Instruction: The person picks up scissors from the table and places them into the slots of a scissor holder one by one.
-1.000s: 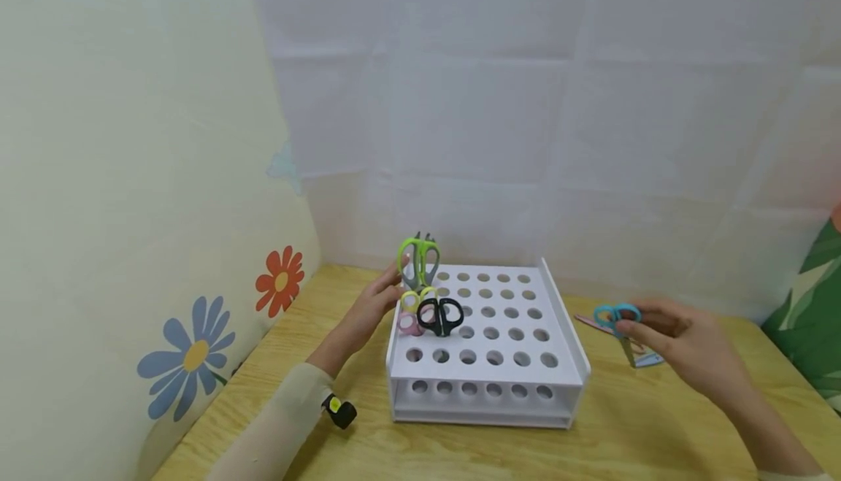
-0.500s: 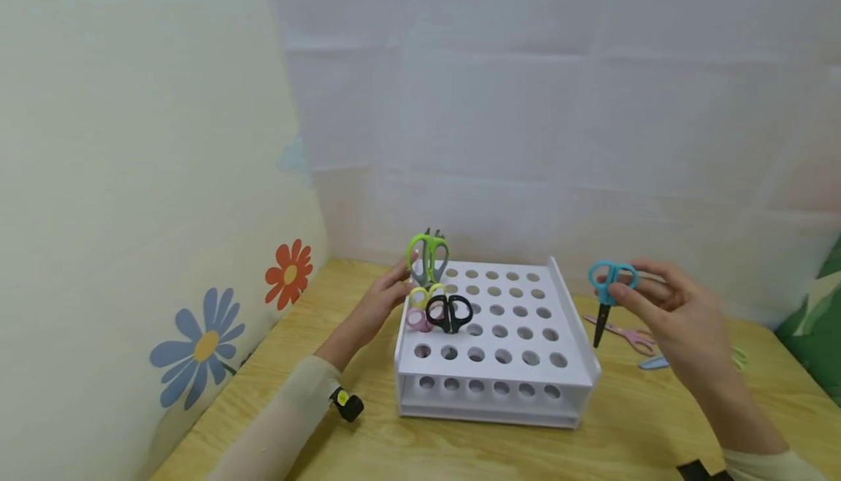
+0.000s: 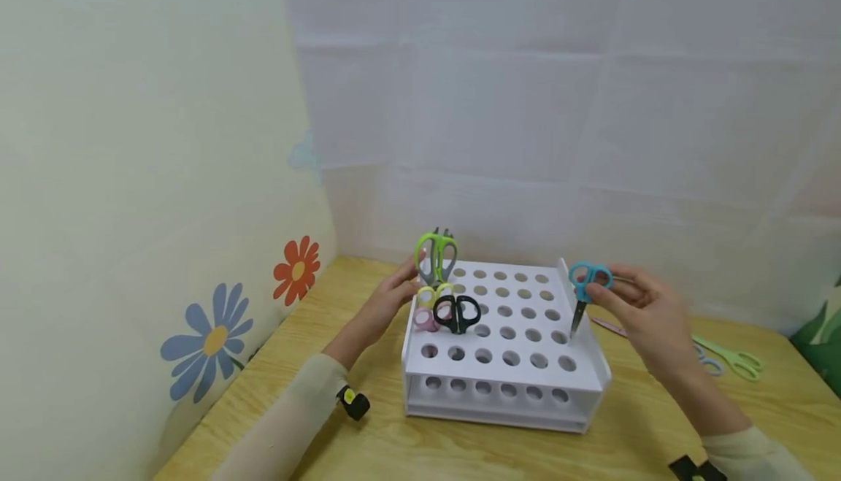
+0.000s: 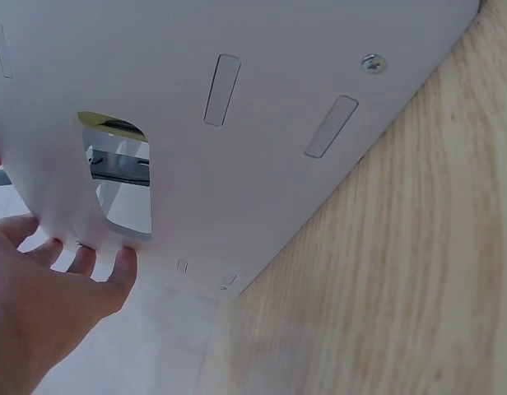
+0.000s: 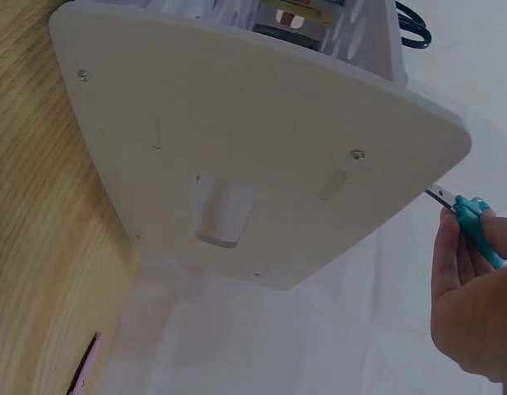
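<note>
My right hand (image 3: 657, 320) pinches a pair of light-blue-handled scissors (image 3: 583, 291) by the handle loops, blades pointing down. The scissors hang over the right side of a white rack (image 3: 525, 371) with rows of round holes. In the right wrist view, the blue scissors (image 5: 472, 218) show beyond the rack's side panel (image 5: 270, 140). My left hand (image 3: 388, 306) rests on the rack's left side; its fingertips touch the side panel (image 4: 262, 197) in the left wrist view. Upright in the left holes stand green-and-grey (image 3: 436, 258), yellow (image 3: 427, 295), pink (image 3: 425, 319) and black scissors (image 3: 456, 313).
Right of the rack on the wooden table (image 3: 657, 444) lie green-handled scissors (image 3: 739, 360), light-blue scissors (image 3: 711, 364) and a pink pair (image 3: 608, 326), partly behind my right hand and arm. A patterned wall (image 3: 131, 138) stands at left, a white cloth (image 3: 493, 116) behind.
My right hand has lifted the blue scissors from the table and moved left over the rack's right side, turning the blades downward. The left hand stays at the rack's left side.
</note>
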### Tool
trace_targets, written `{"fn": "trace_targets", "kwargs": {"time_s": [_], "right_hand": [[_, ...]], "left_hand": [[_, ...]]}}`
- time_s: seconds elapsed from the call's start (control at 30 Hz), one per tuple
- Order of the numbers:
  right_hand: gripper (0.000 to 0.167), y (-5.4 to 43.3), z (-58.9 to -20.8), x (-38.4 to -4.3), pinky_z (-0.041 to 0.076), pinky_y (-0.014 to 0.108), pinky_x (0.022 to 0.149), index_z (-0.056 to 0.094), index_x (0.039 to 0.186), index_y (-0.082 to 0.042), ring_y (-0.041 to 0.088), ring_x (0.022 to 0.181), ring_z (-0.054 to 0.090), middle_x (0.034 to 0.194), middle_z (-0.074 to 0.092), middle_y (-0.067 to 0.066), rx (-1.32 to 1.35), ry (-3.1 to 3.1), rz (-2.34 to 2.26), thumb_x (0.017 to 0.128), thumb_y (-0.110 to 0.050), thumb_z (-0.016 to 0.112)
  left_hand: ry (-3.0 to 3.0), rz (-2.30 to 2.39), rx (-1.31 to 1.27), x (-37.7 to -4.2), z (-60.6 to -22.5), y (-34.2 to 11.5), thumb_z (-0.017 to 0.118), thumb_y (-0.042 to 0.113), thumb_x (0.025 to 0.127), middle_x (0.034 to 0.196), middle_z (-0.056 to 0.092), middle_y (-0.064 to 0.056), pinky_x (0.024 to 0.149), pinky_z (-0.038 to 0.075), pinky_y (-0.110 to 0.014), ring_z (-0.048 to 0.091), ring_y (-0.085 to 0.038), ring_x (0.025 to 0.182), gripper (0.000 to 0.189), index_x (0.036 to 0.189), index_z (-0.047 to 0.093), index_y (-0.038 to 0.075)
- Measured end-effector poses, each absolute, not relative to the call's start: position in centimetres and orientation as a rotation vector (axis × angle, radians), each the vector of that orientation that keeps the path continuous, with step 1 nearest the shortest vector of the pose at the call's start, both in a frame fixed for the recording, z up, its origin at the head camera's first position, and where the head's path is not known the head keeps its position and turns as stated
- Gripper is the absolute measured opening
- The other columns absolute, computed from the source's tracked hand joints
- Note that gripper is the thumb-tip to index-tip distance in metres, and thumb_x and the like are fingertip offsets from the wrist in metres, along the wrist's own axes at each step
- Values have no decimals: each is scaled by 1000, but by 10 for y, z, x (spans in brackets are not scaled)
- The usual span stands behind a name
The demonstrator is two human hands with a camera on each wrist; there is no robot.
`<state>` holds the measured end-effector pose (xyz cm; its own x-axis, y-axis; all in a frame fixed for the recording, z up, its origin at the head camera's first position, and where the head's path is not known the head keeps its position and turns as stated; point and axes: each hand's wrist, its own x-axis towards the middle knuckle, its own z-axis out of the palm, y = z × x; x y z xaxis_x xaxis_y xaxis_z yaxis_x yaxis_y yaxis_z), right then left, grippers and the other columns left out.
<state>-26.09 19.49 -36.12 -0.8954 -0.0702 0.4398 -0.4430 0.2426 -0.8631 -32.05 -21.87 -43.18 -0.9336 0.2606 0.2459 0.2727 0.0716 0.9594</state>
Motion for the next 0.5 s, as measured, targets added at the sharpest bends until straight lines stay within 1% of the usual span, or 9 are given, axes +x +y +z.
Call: {"fn": "trace_targets", "kwargs": {"time_s": [0.07, 0.2, 0.27, 0.43, 0.5], "right_hand": [[41, 193, -365, -264, 53, 19, 84, 65, 129, -2, 12, 95, 72, 109, 75, 3, 500, -2233, 1690, 93, -17, 77], [38, 187, -370, -267, 56, 22, 81, 66, 127, -4, 13, 95, 72, 109, 75, 3, 556, -2269, 1633, 94, -21, 76], [36, 185, -373, -267, 56, 22, 80, 68, 125, -7, 12, 95, 72, 109, 76, 3, 584, -2275, 1579, 94, -21, 76], [28, 179, -376, -267, 57, 24, 78, 69, 118, -5, 14, 92, 73, 104, 76, 6, 698, -2258, 1508, 92, -12, 77], [28, 178, -377, -267, 58, 25, 75, 69, 117, -4, 15, 90, 74, 103, 76, 7, 748, -2260, 1477, 91, -9, 77]], "left_hand": [[-2288, -2056, -563, -321, -430, -218, 52, 23, 103, 164, 27, -2, 115, 30, -50, 30, -25, 146, 62, 161, 32, 19], [-2273, -2067, -526, -319, -430, -217, 54, 21, 102, 164, 29, 0, 115, 31, -49, 29, -27, 147, 61, 160, 36, 22], [-2272, -2069, -519, -318, -430, -217, 53, 20, 102, 163, 30, 1, 115, 31, -49, 29, -27, 147, 60, 160, 37, 21], [-2290, -2048, -534, -318, -432, -217, 52, 20, 102, 163, 31, 3, 115, 32, -47, 31, -24, 146, 61, 161, 33, 18], [-2299, -2034, -527, -319, -432, -218, 52, 23, 102, 162, 31, 4, 114, 32, -47, 31, -22, 146, 62, 161, 34, 20]]}}
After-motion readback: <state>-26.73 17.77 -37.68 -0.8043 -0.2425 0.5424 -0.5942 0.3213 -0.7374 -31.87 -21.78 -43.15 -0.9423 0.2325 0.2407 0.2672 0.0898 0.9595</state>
